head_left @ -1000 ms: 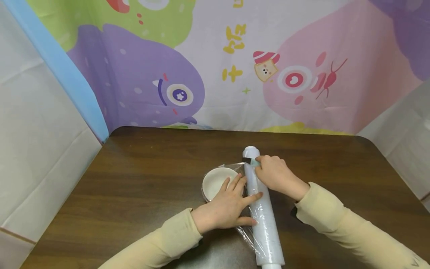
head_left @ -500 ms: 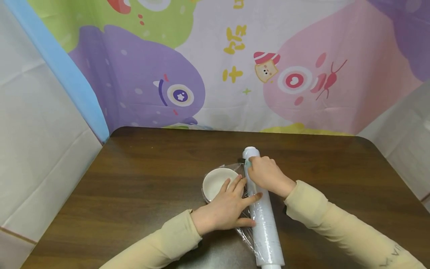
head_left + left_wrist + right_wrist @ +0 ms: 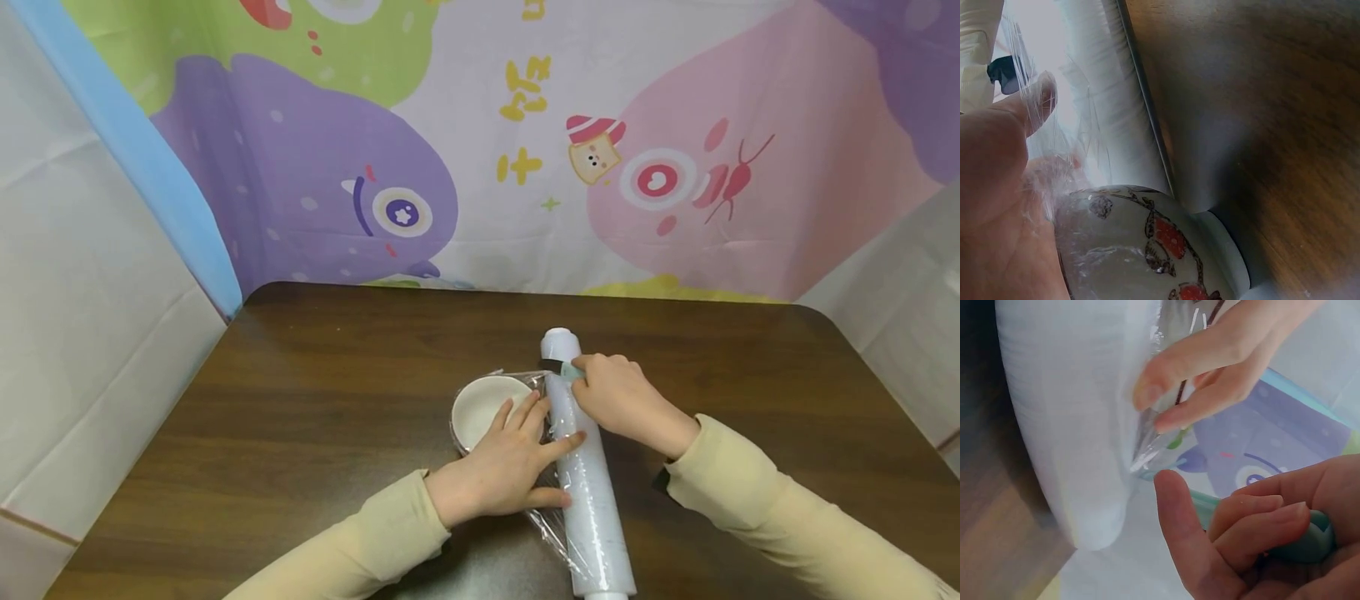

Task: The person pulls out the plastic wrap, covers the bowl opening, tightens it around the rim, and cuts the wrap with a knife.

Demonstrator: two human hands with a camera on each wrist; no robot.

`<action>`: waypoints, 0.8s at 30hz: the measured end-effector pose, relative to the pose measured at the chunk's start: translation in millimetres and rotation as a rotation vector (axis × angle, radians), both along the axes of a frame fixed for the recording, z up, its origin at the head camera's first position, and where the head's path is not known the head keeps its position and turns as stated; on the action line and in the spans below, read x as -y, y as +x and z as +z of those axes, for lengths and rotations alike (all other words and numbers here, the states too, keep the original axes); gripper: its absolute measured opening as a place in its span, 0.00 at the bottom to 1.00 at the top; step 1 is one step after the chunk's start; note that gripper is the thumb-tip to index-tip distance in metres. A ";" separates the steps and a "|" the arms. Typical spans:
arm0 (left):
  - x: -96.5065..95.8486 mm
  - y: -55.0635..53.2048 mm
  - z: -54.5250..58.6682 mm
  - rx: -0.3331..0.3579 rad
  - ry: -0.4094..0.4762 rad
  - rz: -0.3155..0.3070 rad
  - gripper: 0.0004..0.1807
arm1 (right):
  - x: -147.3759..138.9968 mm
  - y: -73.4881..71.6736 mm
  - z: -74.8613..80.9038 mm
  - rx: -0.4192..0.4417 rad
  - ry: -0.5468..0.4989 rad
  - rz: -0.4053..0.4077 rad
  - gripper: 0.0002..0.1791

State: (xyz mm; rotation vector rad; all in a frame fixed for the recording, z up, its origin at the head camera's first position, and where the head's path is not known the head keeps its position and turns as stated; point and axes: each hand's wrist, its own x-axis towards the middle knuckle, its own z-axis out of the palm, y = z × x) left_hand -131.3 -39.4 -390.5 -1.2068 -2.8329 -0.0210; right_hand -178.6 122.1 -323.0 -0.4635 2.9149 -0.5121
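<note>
A white bowl (image 3: 477, 410) stands under clear cling film (image 3: 552, 533); the left wrist view shows red and dark painting on its outer wall (image 3: 1169, 240). Beside it on the right lies a long cling film roll (image 3: 600, 525), with film running from it over the bowl. My left hand (image 3: 502, 467) spreads across both, some fingers at the bowl's rim, index finger and thumb on the roll. My right hand (image 3: 626, 402) grips a small knife (image 3: 572, 371) by its teal handle. The dark blade (image 3: 552, 365) points left across the roll's far end.
All this rests on a dark wooden table (image 3: 300, 433). A cartoon-printed curtain (image 3: 495, 242) hangs behind its far edge, and pale panels (image 3: 97, 333) flank the sides.
My right hand moved left with the knife, then back right and slightly nearer. The film's far edge beside the roll now looks more bunched. My left hand stays put.
</note>
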 end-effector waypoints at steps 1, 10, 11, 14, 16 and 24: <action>0.0 0.2 0.1 -0.002 0.001 0.000 0.39 | -0.4 1.8 1.1 0.002 -0.008 -0.001 0.22; 0.5 0.6 -0.4 -0.004 0.007 0.005 0.39 | -1.7 15.5 7.6 -0.041 -0.003 0.022 0.22; 0.7 0.7 -0.5 -0.005 0.006 0.006 0.39 | -1.1 15.9 7.8 -0.049 0.002 0.024 0.22; 1.5 0.9 -0.6 -0.011 0.001 0.007 0.39 | 2.4 14.3 6.3 -0.066 0.020 0.040 0.21; 1.9 1.0 -0.6 -0.013 -0.001 0.002 0.39 | 5.6 11.4 3.6 -0.079 0.033 0.050 0.20; 2.7 1.8 0.2 0.002 0.002 -0.011 0.38 | 17.4 -4.1 -11.4 -0.097 0.062 0.055 0.14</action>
